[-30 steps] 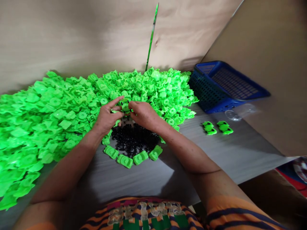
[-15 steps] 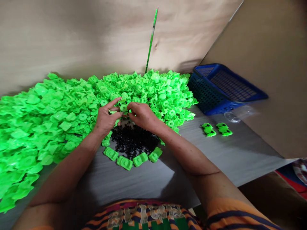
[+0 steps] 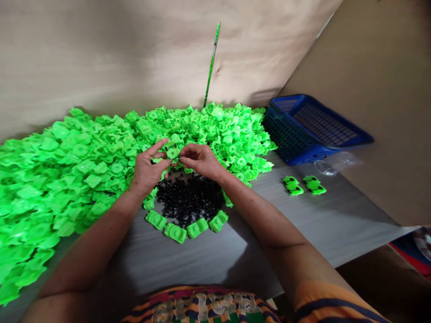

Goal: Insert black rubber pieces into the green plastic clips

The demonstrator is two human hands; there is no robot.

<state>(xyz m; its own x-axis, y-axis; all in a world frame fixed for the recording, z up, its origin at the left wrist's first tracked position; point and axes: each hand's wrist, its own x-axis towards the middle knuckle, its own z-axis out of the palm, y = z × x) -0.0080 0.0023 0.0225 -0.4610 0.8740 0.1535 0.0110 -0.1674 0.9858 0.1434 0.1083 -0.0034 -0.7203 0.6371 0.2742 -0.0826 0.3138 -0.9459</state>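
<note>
Forearms (image 3: 111, 226) converging, left grip (image 3: 147, 170) clamping green car (image 3: 172, 153), right grip (image 3: 203, 162) seemingly pinching its edge

- And no lettering, number, brand or sign can be read here!
- Between the fingers (image 3: 156, 146), the green car body (image 3: 172, 153): too small for any marking to be made out.
- Nearer the wearer than the fingers, the row of green cars (image 3: 198, 228): nothing legible.
- Right of the fingers, the blue basket (image 3: 287, 134): no readable label on its visible side.
</note>
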